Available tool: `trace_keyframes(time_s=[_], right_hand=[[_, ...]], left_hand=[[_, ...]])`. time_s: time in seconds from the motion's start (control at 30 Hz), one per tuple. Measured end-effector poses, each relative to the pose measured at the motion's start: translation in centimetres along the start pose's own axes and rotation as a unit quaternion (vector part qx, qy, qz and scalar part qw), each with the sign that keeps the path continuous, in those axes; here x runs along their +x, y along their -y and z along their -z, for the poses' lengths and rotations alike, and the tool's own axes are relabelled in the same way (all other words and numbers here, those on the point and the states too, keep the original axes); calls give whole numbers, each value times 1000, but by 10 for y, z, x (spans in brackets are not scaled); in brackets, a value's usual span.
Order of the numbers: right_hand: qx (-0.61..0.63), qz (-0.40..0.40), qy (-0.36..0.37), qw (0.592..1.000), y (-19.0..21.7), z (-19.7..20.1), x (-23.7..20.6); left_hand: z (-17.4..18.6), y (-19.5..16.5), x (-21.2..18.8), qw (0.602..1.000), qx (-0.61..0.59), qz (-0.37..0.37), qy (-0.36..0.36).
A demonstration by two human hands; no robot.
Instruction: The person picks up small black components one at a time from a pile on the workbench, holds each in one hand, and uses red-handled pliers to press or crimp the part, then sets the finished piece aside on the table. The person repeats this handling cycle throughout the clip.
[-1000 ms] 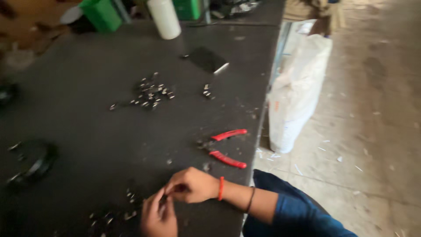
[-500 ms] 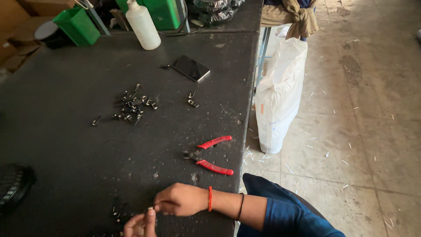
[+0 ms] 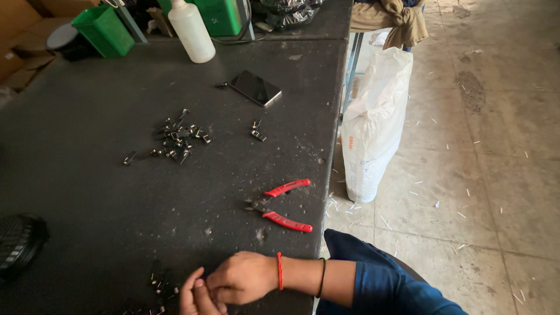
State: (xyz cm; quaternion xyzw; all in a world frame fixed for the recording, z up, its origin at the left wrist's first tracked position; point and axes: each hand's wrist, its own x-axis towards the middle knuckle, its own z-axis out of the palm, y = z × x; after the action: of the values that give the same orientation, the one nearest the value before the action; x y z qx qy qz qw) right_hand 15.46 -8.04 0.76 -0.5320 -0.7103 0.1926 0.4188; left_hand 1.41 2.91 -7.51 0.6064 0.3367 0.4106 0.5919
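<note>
**Hands at the lower edge of a dark workbench, small metal parts beside them**

Surroundings. A dark table (image 3: 116, 198) fills the left and centre of the frame. Red-handled pliers (image 3: 280, 205) lie on it at lower centre, handles spread, above and to the right of the hands and apart from them. A loose cluster of small metal parts (image 3: 178, 140) sits at centre left, with a smaller group (image 3: 256, 131) to its right. A dark phone (image 3: 255, 88) lies flat in the upper centre. A white squeeze bottle (image 3: 191, 29) and a green bin (image 3: 106, 29) stand along the top edge. A round black object (image 3: 17, 245) shows at the left edge, partly cut off. A white sack (image 3: 373, 122) stands on the floor just beside the table's right edge. Nothing lies between the hands and the pliers.

Hand pose. The right hand (image 3: 242, 279) rests at the bottom centre, knuckles up, fingers curled inward toward the left hand (image 3: 195, 297), which is cut by the bottom edge. The two hands touch. The right wrist carries a red band and a thin dark band; the forearm enters from the lower right in a blue sleeve.

Finger state. Both hands' fingers are drawn together; whether they pinch anything cannot be determined. A few small metal pieces (image 3: 157, 286) lie on the table just left of the hands.
</note>
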Motion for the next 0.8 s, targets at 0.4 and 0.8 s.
trace_keyframes(time_s=[0.4,0.8], right_hand=[[64,-45,-63,995,4,-11,-31],[269,-189,-201,923,-1,-2,-40]], left_hand=[[-4,9,-8,993,33,-81,85],[1,-5,8,988,-143,65,-10]])
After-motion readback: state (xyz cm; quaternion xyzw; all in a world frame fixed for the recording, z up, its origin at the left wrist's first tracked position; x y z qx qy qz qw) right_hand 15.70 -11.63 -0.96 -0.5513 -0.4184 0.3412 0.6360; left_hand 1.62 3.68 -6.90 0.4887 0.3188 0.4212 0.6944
